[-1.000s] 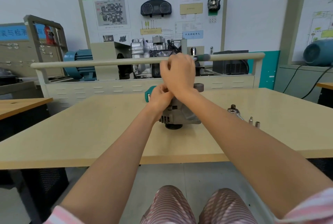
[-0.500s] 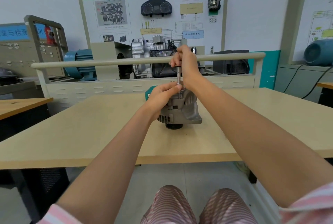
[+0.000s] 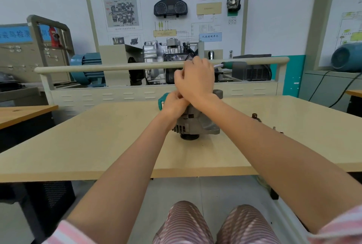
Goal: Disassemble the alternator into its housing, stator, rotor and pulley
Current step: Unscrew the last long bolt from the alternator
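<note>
— Classroom benches and a wall training panel sit behind the pale wooden desk (image 3: 98, 145); where is the work?

— Mid-desk. The grey cast-metal alternator (image 3: 197, 124) stands upright with its dark grooved pulley (image 3: 189, 137) facing down onto the desk.

— What changed in the last second?

— Half a second ago the right hand (image 3: 195, 79) held a slim steel driver shaft upright over the top of the housing. Now that hand has rolled over, and the green-handled screwdriver (image 3: 233, 65) it grips lies level, handle pointing right, as it did a second ago.

— And the other?

— The left hand (image 3: 173, 104) stays pressed on the top of the alternator, fingers curled there. Whether it pinches a fastener or only steadies the body, I cannot tell; the right wrist hides it.

— So what does that mean?

— My reading: one turning stroke on a top fastener is finished and the grip is being reset. The housing shows no split yet, so stator and rotor remain inside. Small metal parts (image 3: 256, 119) lie to the right, a teal tool (image 3: 162, 102) behind.
</note>
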Available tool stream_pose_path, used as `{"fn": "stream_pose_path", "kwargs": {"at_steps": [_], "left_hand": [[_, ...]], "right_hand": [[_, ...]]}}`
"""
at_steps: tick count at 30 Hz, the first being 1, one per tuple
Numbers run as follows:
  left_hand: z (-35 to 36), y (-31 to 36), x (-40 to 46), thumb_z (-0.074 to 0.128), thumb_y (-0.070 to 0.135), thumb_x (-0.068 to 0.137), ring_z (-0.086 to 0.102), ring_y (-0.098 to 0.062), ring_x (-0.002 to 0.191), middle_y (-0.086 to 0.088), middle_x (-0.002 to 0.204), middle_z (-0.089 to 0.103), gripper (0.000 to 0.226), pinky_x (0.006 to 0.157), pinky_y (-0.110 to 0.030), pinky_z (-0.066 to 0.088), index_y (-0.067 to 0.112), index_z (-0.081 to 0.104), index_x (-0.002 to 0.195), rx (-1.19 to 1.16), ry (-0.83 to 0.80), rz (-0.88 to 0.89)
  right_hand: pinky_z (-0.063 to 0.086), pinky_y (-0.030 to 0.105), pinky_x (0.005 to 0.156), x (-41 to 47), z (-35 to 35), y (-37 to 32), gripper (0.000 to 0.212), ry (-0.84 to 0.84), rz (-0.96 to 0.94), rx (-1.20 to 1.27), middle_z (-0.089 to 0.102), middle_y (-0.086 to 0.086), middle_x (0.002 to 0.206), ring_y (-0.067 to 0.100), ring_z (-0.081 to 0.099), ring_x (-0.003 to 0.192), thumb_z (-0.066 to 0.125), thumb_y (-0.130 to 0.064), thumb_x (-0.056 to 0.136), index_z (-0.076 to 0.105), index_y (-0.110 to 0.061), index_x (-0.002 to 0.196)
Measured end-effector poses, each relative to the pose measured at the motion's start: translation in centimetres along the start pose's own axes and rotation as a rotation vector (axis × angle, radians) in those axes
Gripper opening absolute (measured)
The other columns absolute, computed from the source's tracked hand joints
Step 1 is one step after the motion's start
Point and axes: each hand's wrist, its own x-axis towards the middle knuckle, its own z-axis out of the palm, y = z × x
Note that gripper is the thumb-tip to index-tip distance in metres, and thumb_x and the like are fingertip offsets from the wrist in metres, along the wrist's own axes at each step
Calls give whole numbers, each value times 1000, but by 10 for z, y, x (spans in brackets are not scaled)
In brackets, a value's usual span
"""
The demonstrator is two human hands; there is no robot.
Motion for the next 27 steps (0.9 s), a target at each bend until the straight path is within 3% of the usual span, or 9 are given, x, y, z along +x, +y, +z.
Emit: {"fn": "stream_pose_path", "kwargs": {"at_steps": [3,5,7,10,15,18,20,24,27], "left_hand": [[1,1,-3,61,13,91,66,-18,91,-3,91,72,11,76,-25,52,13,69,98,-51,-29,16],[1,3,-5,62,22,92,63,-21,110,-5,111,71,28,99,-37,47,12,67,117,-69,-61,0],[-1,2,-4,61,28,93,60,-19,116,-2,117,69,32,106,-41,41,15,67,121,-77,-90,-13],[-3,2,-4,61,26,93,62,-16,113,-1,115,71,30,104,-34,42,14,68,119,-94,-101,-7],[1,0,-3,64,17,91,65,-17,101,-5,105,71,23,86,-28,50,7,69,111,-109,-34,9],[2,-2,0,56,4,91,59,-14,76,-1,78,65,10,58,-17,46,13,63,92,-60,24,-11],[3,-1,0,52,5,92,52,-9,67,1,73,61,12,45,-10,40,15,58,87,-33,51,-26],[2,1,-3,53,4,91,55,-6,67,4,70,63,21,47,-9,41,20,59,79,-46,35,-8],[1,3,-5,58,13,93,66,-17,93,-3,92,72,13,78,-23,51,13,70,98,-72,-28,-4]], "right_hand": [[44,34,75,8,-6,3,42,-65,83,431,46,-2,56,17,44,66,41,-23,93,50,-10,54],[42,31,64,17,-11,4,54,-173,269,796,46,-5,44,13,45,52,37,-24,96,48,-11,44],[41,25,73,25,-13,10,64,-273,419,1087,47,-5,41,11,48,55,30,-24,98,47,-15,37],[42,35,96,31,-13,16,74,-303,505,1416,48,-3,38,13,53,54,26,-19,99,46,-18,28],[40,19,60,14,-6,6,57,-112,323,1012,49,-8,43,3,48,50,31,-20,99,51,-13,45],[40,31,78,0,1,1,34,5,32,234,58,3,81,17,51,83,39,-25,93,63,-7,76],[32,36,94,-5,4,-1,35,20,-18,-77,58,9,100,26,48,99,39,-28,90,63,-3,98],[31,32,91,-2,0,-1,28,48,-8,127,50,3,83,21,44,90,42,-24,89,61,-7,79],[32,29,68,6,-6,2,40,-25,122,576,43,4,59,16,43,70,43,-18,92,51,-5,56]]}}
